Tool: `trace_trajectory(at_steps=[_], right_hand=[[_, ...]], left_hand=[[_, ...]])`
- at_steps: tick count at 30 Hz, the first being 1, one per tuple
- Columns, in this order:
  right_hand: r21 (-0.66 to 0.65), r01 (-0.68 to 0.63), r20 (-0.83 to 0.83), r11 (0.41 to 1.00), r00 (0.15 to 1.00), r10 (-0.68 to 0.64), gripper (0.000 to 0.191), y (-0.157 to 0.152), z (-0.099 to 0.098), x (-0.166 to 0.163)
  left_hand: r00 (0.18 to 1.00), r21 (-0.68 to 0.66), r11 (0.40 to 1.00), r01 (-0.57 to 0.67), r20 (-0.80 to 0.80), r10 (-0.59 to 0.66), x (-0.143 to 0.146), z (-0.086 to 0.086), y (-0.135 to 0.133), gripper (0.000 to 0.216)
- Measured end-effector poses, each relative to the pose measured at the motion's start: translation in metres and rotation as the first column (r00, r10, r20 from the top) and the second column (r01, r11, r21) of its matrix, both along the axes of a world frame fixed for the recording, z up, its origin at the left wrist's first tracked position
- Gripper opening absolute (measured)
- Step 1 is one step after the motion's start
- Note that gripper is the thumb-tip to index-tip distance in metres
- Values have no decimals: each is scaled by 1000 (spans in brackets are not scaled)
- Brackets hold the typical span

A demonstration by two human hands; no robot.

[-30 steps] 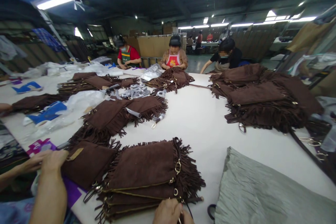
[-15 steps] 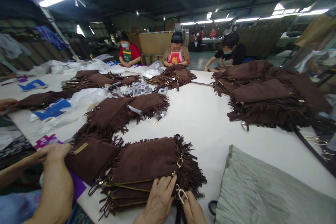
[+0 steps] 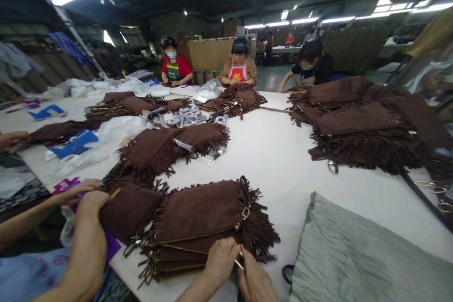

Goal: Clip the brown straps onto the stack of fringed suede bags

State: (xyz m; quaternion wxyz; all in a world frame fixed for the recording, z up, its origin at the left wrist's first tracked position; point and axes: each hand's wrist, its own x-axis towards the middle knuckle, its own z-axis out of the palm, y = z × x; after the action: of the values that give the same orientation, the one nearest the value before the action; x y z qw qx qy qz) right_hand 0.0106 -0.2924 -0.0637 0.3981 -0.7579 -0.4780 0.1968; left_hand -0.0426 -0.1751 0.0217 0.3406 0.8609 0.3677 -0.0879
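A stack of dark brown fringed bags (image 3: 198, 212) lies on the table in front of me. At its near right corner my left hand (image 3: 222, 259) is closed, its fingertips pinching a small metal ring (image 3: 241, 247) at the bag's edge, largely covered by the fingers. My right hand (image 3: 257, 279) grips a gold clasp (image 3: 239, 263) right beside the left fingertips. The two hands meet there, so whether the clasp is hooked to the ring cannot be seen. A gold chain link (image 3: 245, 212) with a dark strap loop rests on the top bag's right side.
A grey-green cloth (image 3: 354, 255) covers the near right of the white table (image 3: 269, 151). More brown bags (image 3: 357, 118) are piled at right and left. A co-worker's arms (image 3: 83, 226) handle a bag at my left; several people work across the table.
My left hand has gone from lying flat on the bag's edge to a pinch. My right hand has brought the clasp up against the left fingertips. The co-worker's hands shifted slightly.
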Motion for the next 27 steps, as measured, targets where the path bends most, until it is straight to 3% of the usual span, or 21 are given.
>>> trace_trajectory(at_steps=[3,6,13,15,17,19,22,24,27], right_hand=[[34,104,295,994,949,-110,35,3,-18,-10],[65,169,391,983,903,-181,32,7,-21,-15],[-10,56,377,998,925,-48,25,5,-6,-4],[-53,76,364,996,930,-52,22,3,-4,-2],[-99,155,359,983,927,-110,21,1,-2,-1],[-129,260,365,957,910,-198,21,-1,-1,-1],[-130,345,383,929,882,-274,22,-5,-2,-1],[-110,342,397,933,876,-274,21,-7,-3,0],[-50,316,440,947,859,-263,22,-6,0,2]], left_hand=[[998,6,999,-37,-57,38,2,-2,1,30],[995,-3,999,-55,-84,54,4,-1,1,30],[994,15,998,-63,-88,64,7,2,-2,28],[996,36,997,-63,-60,65,2,-2,-4,33],[998,163,986,-44,45,37,-7,-10,-6,36],[973,382,924,1,211,-88,-19,-20,-7,28],[863,664,746,44,351,-364,-31,-38,-6,30],[817,751,659,46,351,-458,-34,-45,-2,29],[798,772,624,125,295,-525,-30,-47,6,23]])
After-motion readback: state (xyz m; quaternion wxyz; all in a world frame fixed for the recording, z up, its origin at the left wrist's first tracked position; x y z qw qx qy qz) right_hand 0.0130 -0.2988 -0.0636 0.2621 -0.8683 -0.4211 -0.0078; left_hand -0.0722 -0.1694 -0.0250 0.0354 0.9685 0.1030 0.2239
